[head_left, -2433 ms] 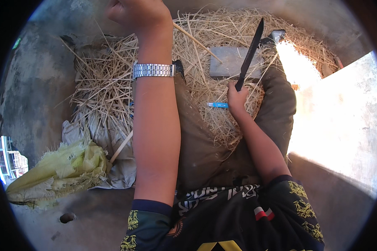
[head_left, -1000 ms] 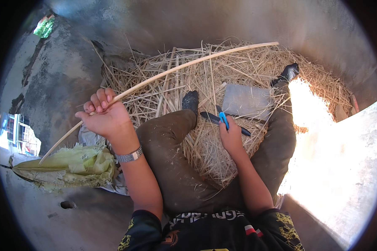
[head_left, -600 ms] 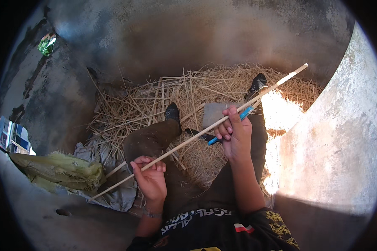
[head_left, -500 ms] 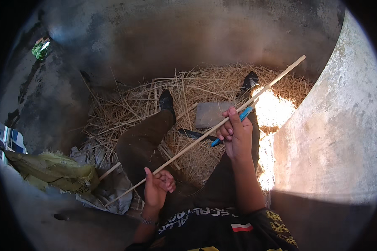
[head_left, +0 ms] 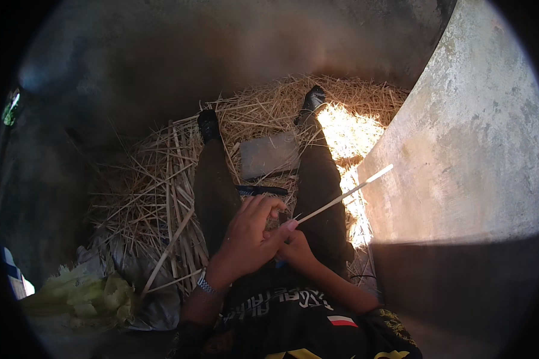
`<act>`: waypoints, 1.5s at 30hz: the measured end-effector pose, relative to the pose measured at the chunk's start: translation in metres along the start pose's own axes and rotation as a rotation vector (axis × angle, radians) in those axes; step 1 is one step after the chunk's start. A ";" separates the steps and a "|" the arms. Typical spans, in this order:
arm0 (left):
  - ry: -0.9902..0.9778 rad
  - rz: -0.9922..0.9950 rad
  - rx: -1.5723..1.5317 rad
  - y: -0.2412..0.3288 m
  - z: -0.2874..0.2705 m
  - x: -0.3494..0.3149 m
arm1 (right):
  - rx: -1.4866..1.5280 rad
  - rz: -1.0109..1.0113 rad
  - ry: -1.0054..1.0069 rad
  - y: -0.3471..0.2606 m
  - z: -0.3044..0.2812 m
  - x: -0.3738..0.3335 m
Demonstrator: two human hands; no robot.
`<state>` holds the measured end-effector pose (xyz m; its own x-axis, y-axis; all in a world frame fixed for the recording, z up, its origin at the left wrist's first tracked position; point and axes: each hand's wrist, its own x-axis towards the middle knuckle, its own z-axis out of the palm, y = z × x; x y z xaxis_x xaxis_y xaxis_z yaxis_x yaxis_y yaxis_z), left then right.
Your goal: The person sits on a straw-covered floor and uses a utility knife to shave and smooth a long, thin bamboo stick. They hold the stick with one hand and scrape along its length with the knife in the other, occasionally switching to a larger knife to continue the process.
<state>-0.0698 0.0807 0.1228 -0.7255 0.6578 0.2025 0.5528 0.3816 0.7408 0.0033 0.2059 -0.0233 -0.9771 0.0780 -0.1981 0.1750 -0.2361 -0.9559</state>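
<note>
The grey slab [head_left: 269, 155] is my landmark. On its body side, the left hand [head_left: 248, 236] bends over the pale stick [head_left: 341, 196]; its thumb lies against the stick, and its fingers are half curled and slightly spread. Whether they really grip, I cannot tell. The right hand [head_left: 296, 248], nearer to the body than the slab, is bent under the left one. Its fingers are mostly hidden, so I cannot tell how far they close or what they hold; below them only a bit of a blue thing [head_left: 279, 263] shows.

The stick's pale end points out to the right of the slab, over the right leg [head_left: 320, 185]. With such a long free end, a knock could turn the stick under the thumb. If the blue thing has an edge, the crowded hands are the main danger: a slip could reach the left thumb, or the shirt [head_left: 281, 311] close behind. The dark knife [head_left: 262, 190], just on the body side of the slab, lies between the legs, so a careless reach or a moved knee could meet it.
</note>
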 end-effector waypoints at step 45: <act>-0.041 -0.327 -0.548 -0.165 0.078 -0.031 | -1.231 -0.447 0.472 -0.030 -0.055 0.040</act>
<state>-0.1067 0.0484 -0.0557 -0.7990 0.5919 -0.1065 0.0072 0.1865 0.9824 -0.0343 0.2694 -0.0139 -0.8882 0.2941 0.3531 0.0967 0.8708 -0.4820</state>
